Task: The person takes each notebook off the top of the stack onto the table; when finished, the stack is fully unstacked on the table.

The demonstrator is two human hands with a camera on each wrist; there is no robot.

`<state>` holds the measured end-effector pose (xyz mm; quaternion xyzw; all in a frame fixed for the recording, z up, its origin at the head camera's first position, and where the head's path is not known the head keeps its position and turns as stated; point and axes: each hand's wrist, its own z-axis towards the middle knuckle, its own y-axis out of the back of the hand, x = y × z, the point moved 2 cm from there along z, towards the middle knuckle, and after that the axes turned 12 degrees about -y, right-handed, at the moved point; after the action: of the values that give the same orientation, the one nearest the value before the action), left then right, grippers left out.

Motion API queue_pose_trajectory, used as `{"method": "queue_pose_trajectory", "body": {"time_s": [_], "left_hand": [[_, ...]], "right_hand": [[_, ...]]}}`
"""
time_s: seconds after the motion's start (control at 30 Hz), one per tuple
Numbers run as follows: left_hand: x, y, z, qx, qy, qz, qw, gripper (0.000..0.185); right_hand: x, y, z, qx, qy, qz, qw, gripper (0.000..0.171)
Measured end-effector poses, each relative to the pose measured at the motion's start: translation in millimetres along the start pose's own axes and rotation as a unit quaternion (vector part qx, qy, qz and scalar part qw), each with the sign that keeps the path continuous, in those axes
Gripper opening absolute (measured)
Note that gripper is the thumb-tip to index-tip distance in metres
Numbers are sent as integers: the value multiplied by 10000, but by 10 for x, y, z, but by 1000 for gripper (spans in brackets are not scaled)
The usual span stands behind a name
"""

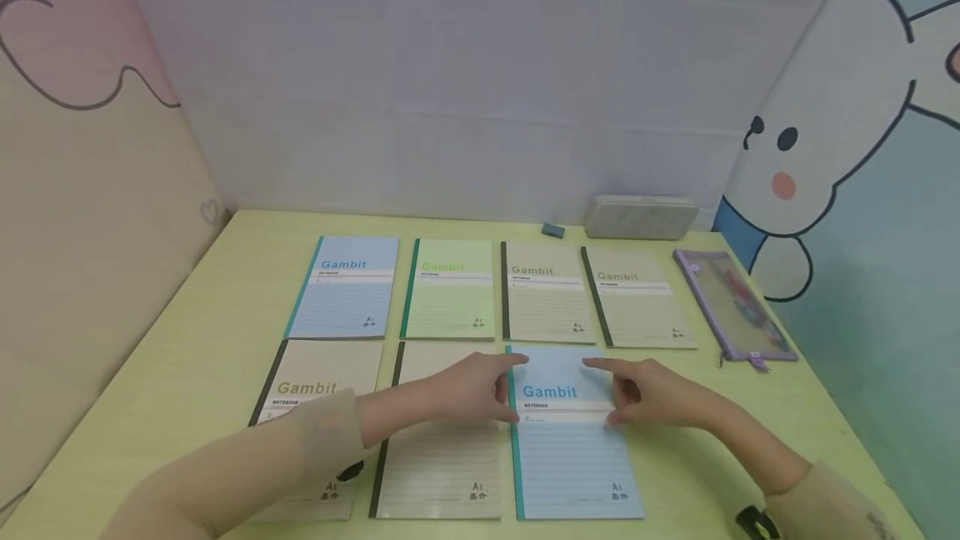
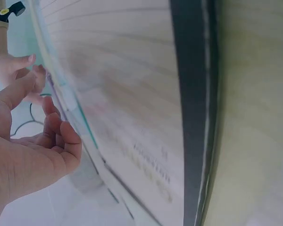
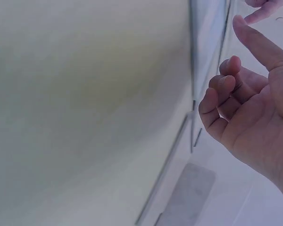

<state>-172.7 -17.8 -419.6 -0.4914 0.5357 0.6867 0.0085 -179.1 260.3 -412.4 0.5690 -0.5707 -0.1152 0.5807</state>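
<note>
A blue Gambit notebook (image 1: 570, 457) lies at the right end of the near row on the yellow-green table (image 1: 217, 315). My left hand (image 1: 480, 390) rests on the beige notebook (image 1: 442, 465) beside it, with index finger and thumb touching the blue notebook's teal spine. My right hand (image 1: 652, 394) sits at the blue notebook's right edge, index finger stretched over its top and thumb lower down. In the right wrist view that hand (image 3: 254, 108) shows its index finger straight, the other fingers curled, nothing held. In the left wrist view the left hand (image 2: 33, 155) is loosely curled beside the beige cover (image 2: 132, 117).
Another beige notebook (image 1: 315, 390) lies at the near left under my left sleeve. The far row holds blue (image 1: 345, 290), green (image 1: 450, 294) and two beige notebooks (image 1: 543, 298). A purple mesh pouch (image 1: 731, 302), a white case (image 1: 640, 217) and a small blue eraser (image 1: 552, 229) lie at the back right.
</note>
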Motion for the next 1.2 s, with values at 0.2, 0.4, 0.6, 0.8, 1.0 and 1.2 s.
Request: {"method": "queue_pose_trajectory", "body": {"time_s": [0.2,0.4,0.6,0.8,1.0,1.2], "left_hand": [[-20,260,-87,-132,-37,240,9996,77],[9,599,-242,-416,100,412,9982,73],[106,952,-421,-860,102,527,9948,69],[272,1252,-625,-1289,-27,585,9899,68],[519,1513,-786,-1703,-78,684,9830,70],[782,1709,-920,-2052,142,740,9758,71]], "right_hand": [[191,182,86,-270,231,-197,9992,71],[449,350,225,-494,375,-416,9972,74],[720,476,399,-834,536,-590,9933,74],[950,574,633,-1036,812,-660,9891,70],[1146,660,870,-1369,925,-510,9849,64],[1308,653,1109,-1460,956,-218,9844,67]]}}
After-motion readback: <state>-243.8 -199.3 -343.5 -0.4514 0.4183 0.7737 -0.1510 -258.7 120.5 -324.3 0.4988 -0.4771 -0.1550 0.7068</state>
